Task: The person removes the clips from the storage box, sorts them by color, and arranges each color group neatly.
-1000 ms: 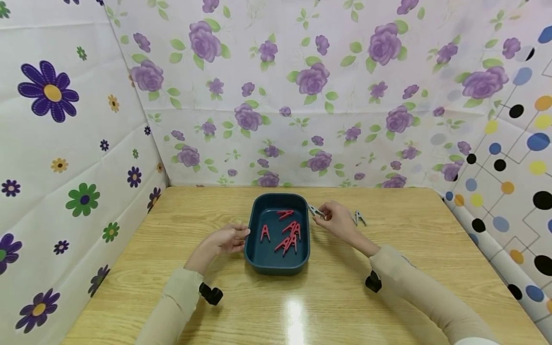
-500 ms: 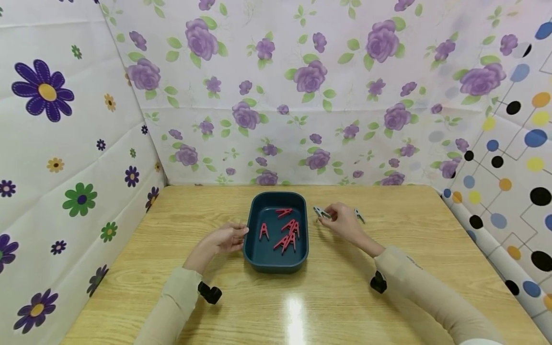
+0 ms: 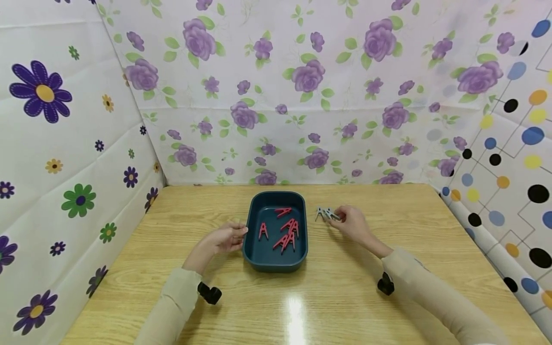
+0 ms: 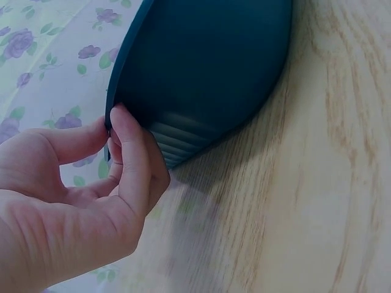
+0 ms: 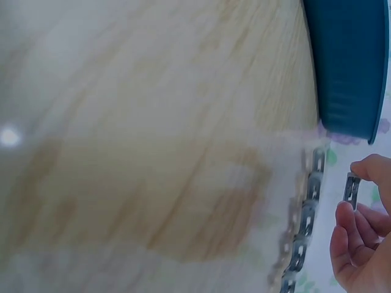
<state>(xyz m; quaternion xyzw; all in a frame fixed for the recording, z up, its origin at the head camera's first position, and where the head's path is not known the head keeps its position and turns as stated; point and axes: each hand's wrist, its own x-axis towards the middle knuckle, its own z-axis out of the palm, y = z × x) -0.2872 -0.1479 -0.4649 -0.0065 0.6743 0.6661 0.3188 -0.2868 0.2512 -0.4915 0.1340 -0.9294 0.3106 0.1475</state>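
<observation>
A dark teal rectangular tub sits on the table with several red clothespins lying inside. My left hand pinches the tub's left rim, thumb on one side and fingers on the other in the left wrist view. To the right of the tub, my right hand pinches a small grey clothespin between thumb and fingers. A row of grey clothespins stretches beside that hand in the right wrist view. In the head view one grey clothespin shows left of the fingers; the hand hides others.
The wooden table ends at a rose-patterned cloth behind it. Other printed cloths hang on the left and right. A black wrist camera is strapped to the left sleeve, another black camera to the right.
My right hand has moved right, away from the tub, holding the grey clothespin. A grey clothespin now shows left of it, while those on its right are hidden. My left hand stays on the rim.
</observation>
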